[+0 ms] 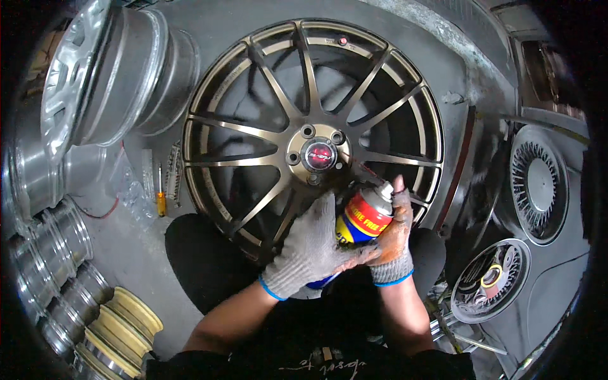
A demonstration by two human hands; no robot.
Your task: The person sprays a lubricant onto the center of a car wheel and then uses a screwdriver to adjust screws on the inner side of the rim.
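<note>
I hold a spray can (365,215) with a red, yellow and blue body in both gloved hands, tilted over the lower part of a large bronze multi-spoke wheel rim (280,133). My left hand (307,250), in a grey knit glove, is closed around the can from the left. My right hand (394,237), in a stained glove, grips its right side, with a finger raised beside the white nozzle (384,189). A thin straw extends from the nozzle toward the hub and its centre cap (320,154). The can's lower part is partly hidden by my hands.
Silver rims (111,82) and yellow rims (126,316) are stacked at left, near a screwdriver (161,202) and a plastic bag (138,196). At right lie two finely spoked silver rims (538,183), the nearer holding small parts (491,278). My legs (196,247) are below the wheel.
</note>
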